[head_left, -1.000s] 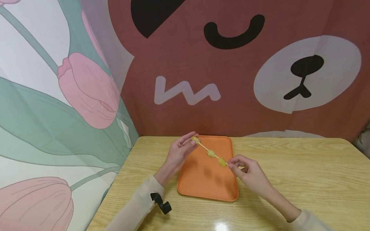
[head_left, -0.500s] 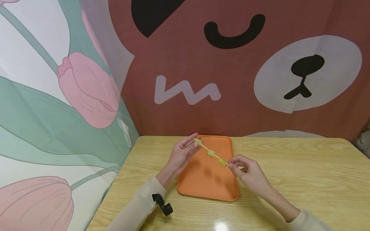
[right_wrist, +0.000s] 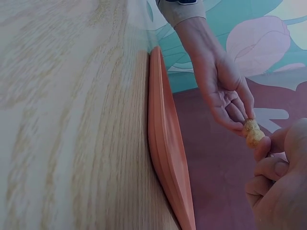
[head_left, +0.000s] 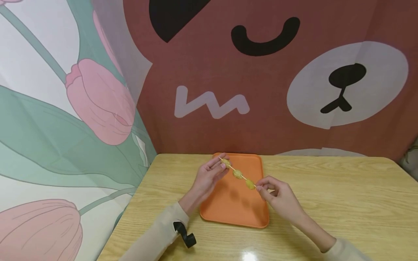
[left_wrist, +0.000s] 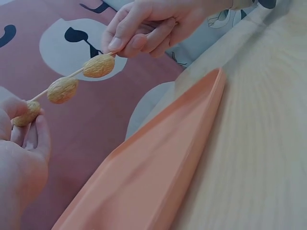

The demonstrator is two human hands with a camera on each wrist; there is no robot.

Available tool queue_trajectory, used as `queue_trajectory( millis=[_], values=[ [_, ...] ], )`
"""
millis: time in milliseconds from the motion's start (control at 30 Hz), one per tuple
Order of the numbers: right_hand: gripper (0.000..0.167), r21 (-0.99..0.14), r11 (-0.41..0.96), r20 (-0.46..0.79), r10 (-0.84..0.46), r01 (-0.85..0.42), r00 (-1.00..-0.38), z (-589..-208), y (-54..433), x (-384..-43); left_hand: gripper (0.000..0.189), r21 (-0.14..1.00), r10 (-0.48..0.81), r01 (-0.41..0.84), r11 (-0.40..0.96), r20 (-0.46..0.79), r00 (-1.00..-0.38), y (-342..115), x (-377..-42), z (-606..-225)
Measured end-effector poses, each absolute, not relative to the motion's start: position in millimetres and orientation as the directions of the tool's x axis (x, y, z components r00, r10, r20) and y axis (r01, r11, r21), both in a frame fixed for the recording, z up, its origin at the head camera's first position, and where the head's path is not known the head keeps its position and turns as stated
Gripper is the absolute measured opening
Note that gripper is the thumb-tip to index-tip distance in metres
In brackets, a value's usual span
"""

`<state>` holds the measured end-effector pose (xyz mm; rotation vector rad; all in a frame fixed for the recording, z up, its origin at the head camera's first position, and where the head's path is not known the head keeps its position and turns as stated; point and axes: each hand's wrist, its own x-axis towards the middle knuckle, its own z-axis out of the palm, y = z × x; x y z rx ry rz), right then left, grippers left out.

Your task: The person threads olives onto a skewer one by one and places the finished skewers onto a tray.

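Three wrinkled, yellow-brown oval pieces sit spaced along a thin wooden skewer [head_left: 231, 168], held slanting above an orange tray [head_left: 228, 210]. Between thumb and fingers, my left hand [head_left: 206, 178] pinches the far piece [left_wrist: 29, 113], and the stick's tip pokes out a little past it. The middle piece [left_wrist: 63, 90] and the near piece [left_wrist: 99, 66] are untouched by the left hand. My right hand [head_left: 283, 198] pinches the skewer's near end, just beside the near piece. In the right wrist view, the right fingers [right_wrist: 271, 168] partly hide the skewer.
The tray lies on a wood-grain table [head_left: 343, 203], close to its back edge. Behind rises a brown backdrop [head_left: 202, 134] with a bear face, and a tulip-patterned one [head_left: 98, 105] stands at the left. A black strap [head_left: 185, 235] hangs from the left sleeve.
My left hand has moved right and slightly down, sliding the far piece along the skewer toward the middle one. More of the stick's tip now shows. The right hand has barely moved.
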<state>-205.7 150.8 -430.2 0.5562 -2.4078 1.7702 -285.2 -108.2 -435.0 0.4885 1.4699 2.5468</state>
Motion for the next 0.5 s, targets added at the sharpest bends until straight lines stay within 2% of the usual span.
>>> queue_trajectory(
  millis=[300,500],
  values=[
    [0.008,-0.904,0.232,0.309,-0.229,-0.360,-0.923,-430.4,148.4,-204.8,0.045,0.842,0.321,-0.021,-0.540,0.183,-0.929,-104.7,-282.8,-438.4],
    [0.007,-0.900,0.244,0.310,-0.226,-0.362,-0.923,-433.0,148.8,-206.0,0.051,0.837,0.352,-0.044,-0.546,0.181,-0.918,-102.6,-281.6,-439.9]
  ],
)
